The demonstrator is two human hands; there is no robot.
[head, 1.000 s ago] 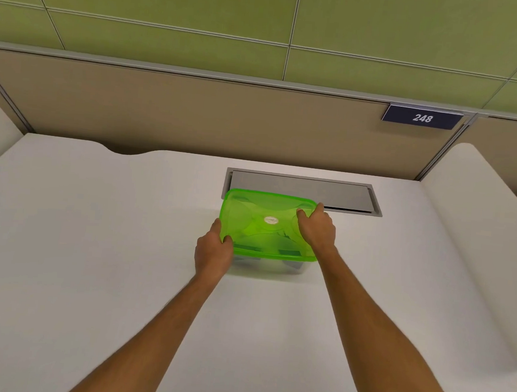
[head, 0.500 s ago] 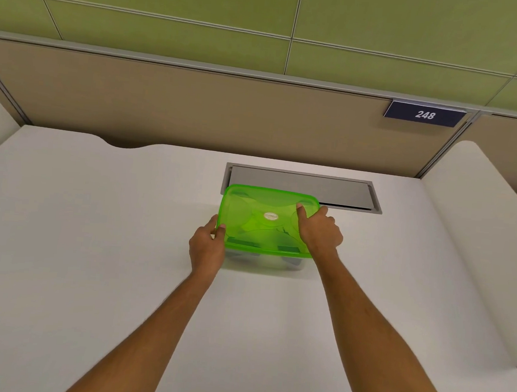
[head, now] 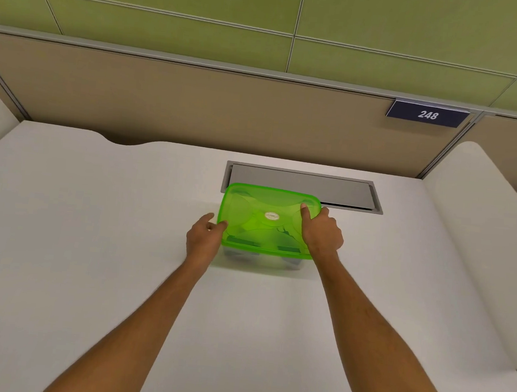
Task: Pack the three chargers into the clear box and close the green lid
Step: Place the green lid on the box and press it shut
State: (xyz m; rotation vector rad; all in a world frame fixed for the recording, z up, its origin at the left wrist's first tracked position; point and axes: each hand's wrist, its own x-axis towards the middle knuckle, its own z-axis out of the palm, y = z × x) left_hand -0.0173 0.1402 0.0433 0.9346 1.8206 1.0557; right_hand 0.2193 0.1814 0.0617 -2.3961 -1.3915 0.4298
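The green lid [head: 258,217] lies on top of the clear box [head: 261,260], which stands on the white desk in the middle of the view. Dark charger shapes show dimly through the lid and the box wall. My left hand [head: 203,238] is at the lid's left edge, thumb and forefinger touching the rim. My right hand [head: 320,233] rests on the lid's right side, thumb pressed flat on top and fingers curled over the right edge.
A grey metal cable hatch [head: 301,187] is set into the desk just behind the box. A beige partition [head: 196,107] with a "248" sign [head: 427,114] closes the back. White dividers [head: 476,244] flank the desk [head: 92,244] on both sides.
My left hand has slid off the lid's near-left corner to its left edge, fingers loosened. My right thumb has stretched out over the lid top. The box has stayed put.
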